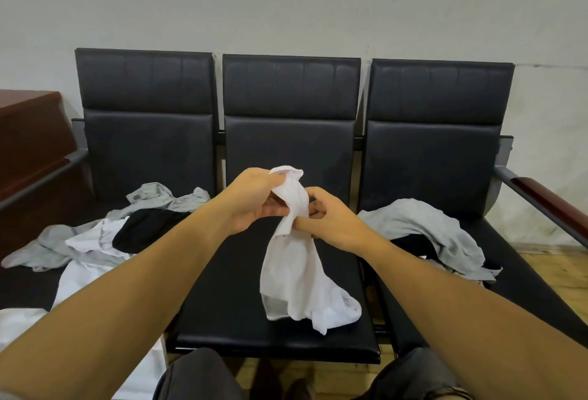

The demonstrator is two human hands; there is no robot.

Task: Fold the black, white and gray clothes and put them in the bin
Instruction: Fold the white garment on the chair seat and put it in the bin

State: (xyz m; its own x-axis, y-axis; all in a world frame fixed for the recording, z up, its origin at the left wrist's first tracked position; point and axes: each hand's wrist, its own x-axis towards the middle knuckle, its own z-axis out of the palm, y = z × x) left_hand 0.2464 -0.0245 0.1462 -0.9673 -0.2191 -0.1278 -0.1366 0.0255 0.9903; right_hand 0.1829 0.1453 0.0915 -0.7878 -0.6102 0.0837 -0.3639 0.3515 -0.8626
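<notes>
I grip the bunched white cloth garment (294,259) with left hand (254,200) and right hand (331,223), above the black padded middle seat (222,288), presumably seeking an edge to fold.

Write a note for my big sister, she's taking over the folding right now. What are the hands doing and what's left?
Left hand: grips the top of the white garment.
Right hand: pinches the same garment just below.
The garment hangs bunched, its bottom resting on the middle seat; not folded yet.
Left seat: an unfolded pile of gray, white and black clothes.
Right seat: a gray garment lying crumpled over something dark.
No folded clothes are in view, and the bin can't be seen.
Left to do: fold this one, then both piles, and put all in the bin.
</notes>
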